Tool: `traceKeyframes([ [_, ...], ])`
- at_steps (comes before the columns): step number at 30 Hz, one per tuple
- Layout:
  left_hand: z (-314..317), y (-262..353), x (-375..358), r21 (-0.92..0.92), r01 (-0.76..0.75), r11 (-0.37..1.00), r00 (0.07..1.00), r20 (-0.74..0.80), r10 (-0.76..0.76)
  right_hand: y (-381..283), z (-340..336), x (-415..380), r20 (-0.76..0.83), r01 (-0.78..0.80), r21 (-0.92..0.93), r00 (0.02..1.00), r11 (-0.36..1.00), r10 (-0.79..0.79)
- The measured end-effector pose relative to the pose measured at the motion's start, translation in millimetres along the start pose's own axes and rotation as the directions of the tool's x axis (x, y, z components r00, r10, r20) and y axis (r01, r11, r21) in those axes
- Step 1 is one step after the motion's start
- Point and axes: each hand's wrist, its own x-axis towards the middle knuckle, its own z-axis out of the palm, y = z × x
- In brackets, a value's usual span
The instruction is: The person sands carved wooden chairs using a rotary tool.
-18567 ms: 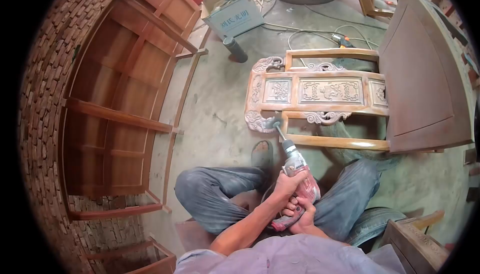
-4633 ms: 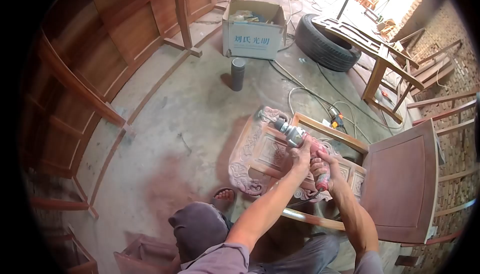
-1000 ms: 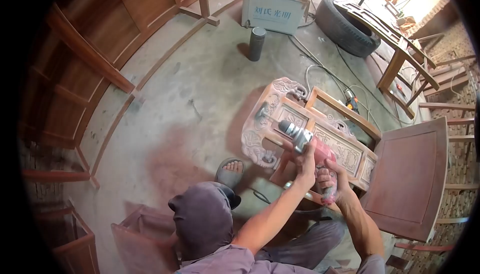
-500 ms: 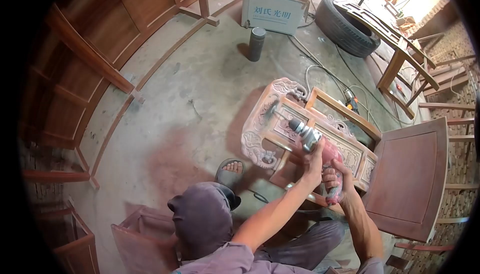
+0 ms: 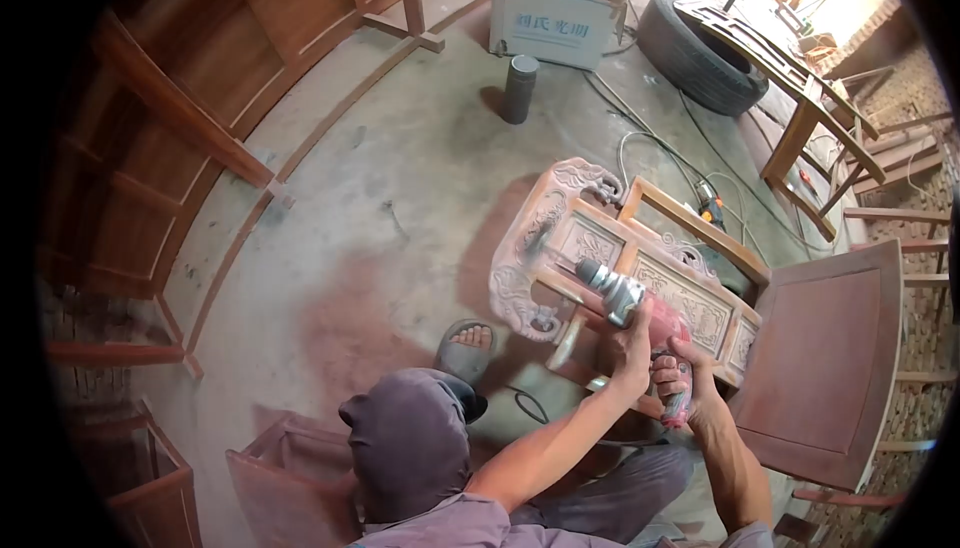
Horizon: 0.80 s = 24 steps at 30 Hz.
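Note:
A red power drill (image 5: 668, 324) with a silver front housing points away to the upper left. My left hand (image 5: 636, 346) is closed around its body just behind that housing. My right hand (image 5: 690, 376) wraps the rear handle. From the chuck a thin shaft reaches to a blurred grey tip, which overlaps the scrolled end of a carved wooden chair back (image 5: 515, 293). Pale dust coats the carving, and its panels (image 5: 685, 298) carry relief patterns. Attached beside it is a flat wooden chair seat (image 5: 825, 358). Both forearms hide part of the chair frame.
A sandalled foot (image 5: 466, 340) rests on the concrete floor near a rounded dark-cloth shape (image 5: 405, 438). Farther off are a dark cylinder (image 5: 518, 90), a cardboard box (image 5: 545, 23), a tyre (image 5: 690, 63) and trailing cables (image 5: 655, 153). Wooden panelled furniture (image 5: 200, 118) lines the left, a wooden stool (image 5: 290, 478) below.
The drill and both hands have shifted slightly down and to the right in view. Its blurred tip has moved lower along the carved end. The whole scene has slid a little right.

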Motion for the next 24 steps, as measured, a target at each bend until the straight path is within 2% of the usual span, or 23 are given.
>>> traceKeyframes([
  [1, 4, 1, 11, -0.073, -0.033, 0.997, 0.997, 0.069, 0.038, -3, -1, 3, 0.000, 0.023, 0.045, 1.000, 0.999, -0.023],
  [3, 8, 7, 27, -0.029, 0.136, 0.990, 0.979, 0.156, -0.130, -11, -11, 11, 0.035, 0.033, 0.166, 0.999, 0.986, -0.039],
  [4, 10, 7, 35, 0.001, 0.216, 0.976, 0.957, 0.199, -0.211, -14, -11, 13, 0.031, 0.050, 0.168, 0.998, 0.985, -0.055],
  [5, 13, 2, 43, -0.028, 0.231, 0.973, 0.954, 0.203, -0.221, -16, -10, 14, 0.026, 0.066, 0.169, 0.997, 0.983, -0.071],
  [8, 13, -5, 31, -0.050, 0.203, 0.978, 0.964, 0.185, -0.190, -16, -9, 1, -0.011, 0.102, 0.098, 0.995, 0.990, -0.102],
  [9, 11, -13, 28, 0.048, 0.183, 0.982, 0.979, 0.080, -0.186, -13, -12, -8, -0.021, 0.089, 0.067, 0.996, 0.994, -0.088],
  [11, -2, -50, 24, 0.034, 0.058, 0.998, 0.997, 0.056, -0.060, -10, -19, -21, 0.001, 0.067, -0.065, 0.998, 0.996, -0.068],
  [12, -5, -57, 21, 0.029, -0.004, 1.000, 0.999, 0.047, 0.002, -8, -19, -23, -0.010, 0.079, -0.057, 0.997, 0.995, -0.079],
  [14, -10, -63, 27, 0.060, 0.063, 0.996, 0.995, 0.078, -0.068, 0, -19, -25, -0.031, 0.096, -0.038, 0.995, 0.995, -0.097],
  [15, -4, -53, 27, 0.064, 0.091, 0.994, 0.991, 0.090, -0.096, -6, -33, -18, -0.057, 0.077, 0.038, 0.996, 0.996, -0.075],
  [18, 11, -12, 20, 0.049, 0.227, 0.973, 0.961, 0.151, -0.232, -7, -24, -5, -0.023, 0.147, 0.122, 0.989, 0.982, -0.145],
  [20, 14, -3, 21, 0.042, 0.304, 0.952, 0.932, 0.193, -0.306, -7, -12, -10, -0.028, 0.146, 0.079, 0.989, 0.986, -0.144],
  [21, 15, -13, 23, 0.010, 0.240, 0.971, 0.955, 0.174, -0.238, -9, -13, -13, -0.055, 0.144, 0.047, 0.988, 0.988, -0.141],
  [24, 2, -33, 15, -0.089, 0.218, 0.972, 0.952, 0.239, -0.192, -13, -23, -25, -0.059, 0.101, -0.066, 0.993, 0.993, -0.105],
])
